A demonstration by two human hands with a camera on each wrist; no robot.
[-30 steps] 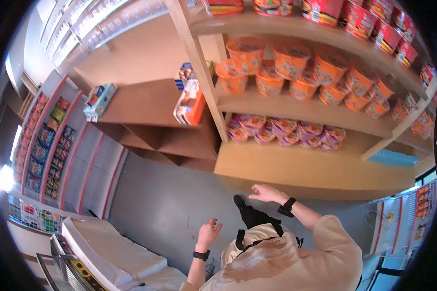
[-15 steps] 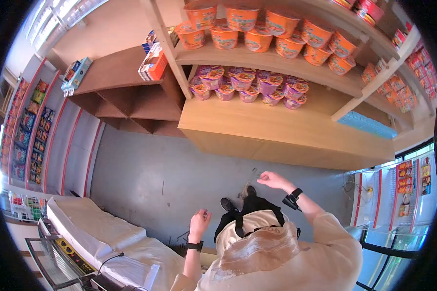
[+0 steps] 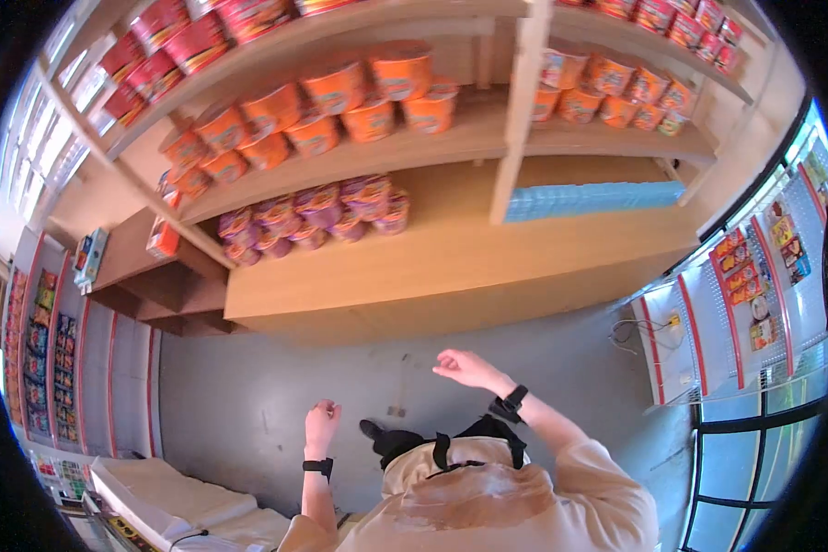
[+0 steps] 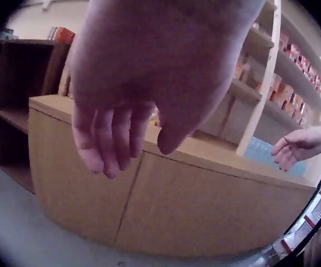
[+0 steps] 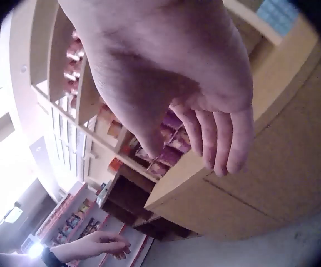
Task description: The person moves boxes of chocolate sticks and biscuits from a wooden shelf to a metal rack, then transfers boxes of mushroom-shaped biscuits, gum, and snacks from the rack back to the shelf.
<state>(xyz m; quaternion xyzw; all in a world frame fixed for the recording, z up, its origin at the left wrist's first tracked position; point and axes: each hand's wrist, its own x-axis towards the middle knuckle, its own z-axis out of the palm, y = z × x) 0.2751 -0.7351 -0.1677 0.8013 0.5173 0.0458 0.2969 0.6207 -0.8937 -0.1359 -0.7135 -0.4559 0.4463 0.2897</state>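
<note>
Both hands hang in the air over the grey floor, holding nothing. The left hand [image 3: 321, 427] is at the lower middle of the head view, its fingers loosely bent in the left wrist view. Further right and forward, the right hand [image 3: 469, 369] has its fingers relaxed, with the thumb apart from them in the right wrist view. The wooden counter [image 3: 432, 267] lies ahead of both hands. On it stand purple noodle cups [image 3: 318, 208] in stacked rows. Orange noodle bowls [image 3: 336, 89] fill the shelf above, and a row of light blue packs [image 3: 593, 200] sits at the counter's right.
Red noodle cups [image 3: 198, 43] line the top shelf. A brown cabinet [image 3: 129, 262] stands at the left, beside a rack of snack bags [image 3: 37, 354]. A white-covered surface [image 3: 179, 492] is at the lower left. At the right, a white rack [image 3: 718, 313] stands near glass panes.
The view has swung right, so the counter and shelves now lie more to the left and the blue packs show fully. Both hands stay free, and the feet have shifted in walking.
</note>
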